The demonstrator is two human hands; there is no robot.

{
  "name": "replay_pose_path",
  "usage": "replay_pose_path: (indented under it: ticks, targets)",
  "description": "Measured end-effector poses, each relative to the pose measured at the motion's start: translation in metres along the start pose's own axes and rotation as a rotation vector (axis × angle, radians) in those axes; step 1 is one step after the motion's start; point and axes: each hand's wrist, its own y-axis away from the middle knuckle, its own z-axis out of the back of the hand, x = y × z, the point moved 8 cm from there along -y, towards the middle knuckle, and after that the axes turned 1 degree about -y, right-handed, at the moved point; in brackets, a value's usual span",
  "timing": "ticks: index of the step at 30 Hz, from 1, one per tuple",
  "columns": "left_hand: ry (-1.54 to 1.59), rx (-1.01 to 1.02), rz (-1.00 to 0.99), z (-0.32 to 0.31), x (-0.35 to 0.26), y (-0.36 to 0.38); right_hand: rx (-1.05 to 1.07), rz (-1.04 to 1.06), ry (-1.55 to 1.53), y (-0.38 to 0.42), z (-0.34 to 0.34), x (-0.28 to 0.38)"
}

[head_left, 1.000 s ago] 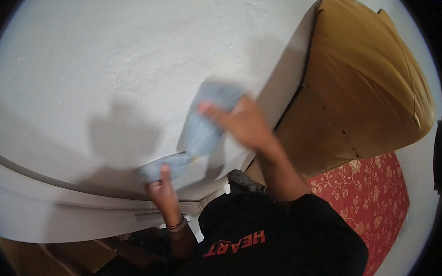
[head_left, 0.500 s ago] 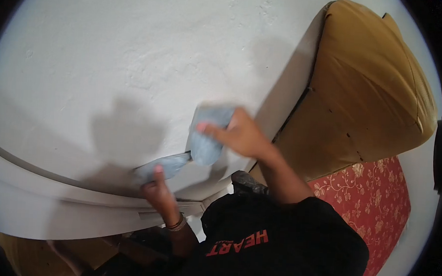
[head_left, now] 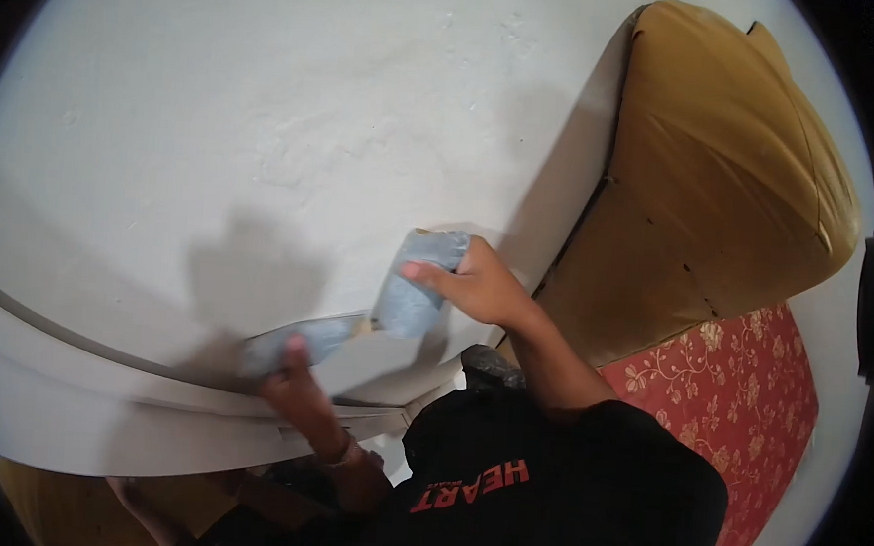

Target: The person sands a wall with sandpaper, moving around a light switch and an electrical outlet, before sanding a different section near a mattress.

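My right hand (head_left: 476, 282) is closed round a flat, pale blue-grey piece (head_left: 410, 308), its thumb lying across the face. Lower and to the left, my left hand (head_left: 297, 389) grips another long blue-grey piece (head_left: 327, 337), thumb on top; this hand is blurred. A small yellowish part (head_left: 363, 326) shows between the two pieces, where their near ends meet or almost meet. I cannot make out exactly what the pieces are. Behind them is a white, uneven surface (head_left: 357, 101) with the hands' shadows on it.
A mustard-coloured padded piece of furniture (head_left: 730, 160) stands at the right, above red floral fabric (head_left: 688, 385). A curved white edge (head_left: 134, 405) runs along the lower left. My black shirt (head_left: 564, 487) fills the bottom middle, with a dark crumpled thing (head_left: 491, 367) beside it.
My left hand and its piece have moved a little left and down. My right hand and its piece have shifted slightly down and right. Both hands keep their hold.
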Motion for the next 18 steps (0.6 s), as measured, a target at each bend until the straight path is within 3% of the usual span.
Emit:
replay_pose_path:
  ticks: [2, 3, 5, 6, 8, 9, 11, 13, 15, 16, 18]
  targets:
    - [0.211, -0.214, -0.16, 0.033, -0.013, -0.005, -0.096, -0.083, 0.032, 0.01, 0.023, -0.001]
    - [0.22, -0.218, -0.162, 0.031, -0.012, -0.004, -0.194, -0.167, 0.059, 0.014, 0.042, -0.002]
    - [0.162, -0.464, -0.306, 0.045, -0.019, 0.015, -0.383, -0.28, 0.231, 0.023, 0.076, 0.026]
    - [0.157, -0.46, -0.301, 0.041, -0.016, 0.02, -0.383, -0.288, 0.233, 0.023, 0.076, 0.02]
    - [0.12, -0.419, -0.432, 0.029, -0.024, 0.03, -0.808, 0.311, 0.207, 0.038, 0.09, 0.049]
    - [0.162, -0.441, -0.492, 0.03, -0.021, 0.029, -0.808, 0.409, 0.192, 0.038, 0.081, 0.045]
    - [0.23, -0.483, -0.538, 0.035, -0.032, 0.022, -0.611, 0.53, 0.547, 0.04, 0.039, 0.042]
    - [0.286, -0.526, -0.577, 0.041, -0.051, 0.02, -0.384, 0.577, 0.711, 0.033, 0.003, 0.042]
    - [0.304, -0.422, -0.842, 0.036, -0.092, 0.024, -0.414, 0.558, 0.721, 0.02, -0.004, 0.04]
    - [0.302, -0.426, -0.843, 0.039, -0.098, 0.018, -0.45, 0.537, 0.737, 0.012, -0.002, 0.04]
    - [-0.14, -0.061, -0.997, 0.007, -0.117, 0.009, -0.459, 0.555, 0.739, -0.005, 0.006, 0.062]
